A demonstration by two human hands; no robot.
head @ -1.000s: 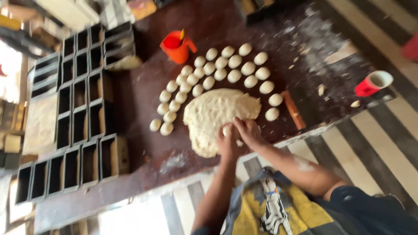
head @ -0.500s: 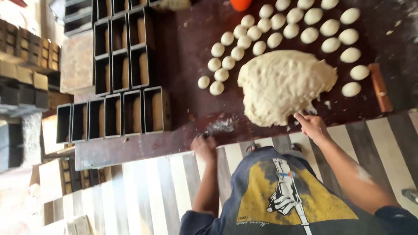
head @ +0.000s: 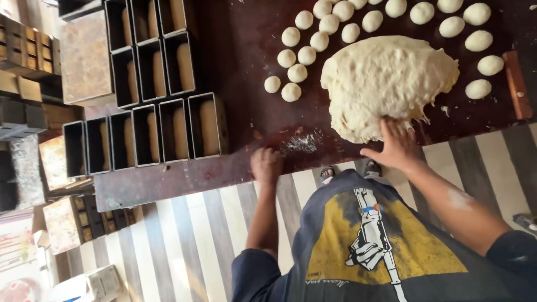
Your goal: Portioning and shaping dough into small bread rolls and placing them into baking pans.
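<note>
A big lump of pale dough (head: 386, 78) lies on the dark brown table (head: 246, 67). My right hand (head: 397, 146) rests with spread fingers on the lump's near edge. My left hand (head: 265, 165) sits curled at the table's front edge, beside a small smear of flour (head: 302, 144); nothing shows in it. Several round dough balls (head: 306, 55) lie in rows around the far and left sides of the lump.
Black loaf tins (head: 168, 128) with dough in them stand in rows on the table's left part. A wooden-handled tool (head: 516, 84) lies at the right edge. Below is a striped floor (head: 196, 235), with wooden crates (head: 22, 50) and boxes at the left.
My left hand has come up from below the table edge onto it, near the flour. My right hand has slid onto the dough's near edge. The view has closed in.
</note>
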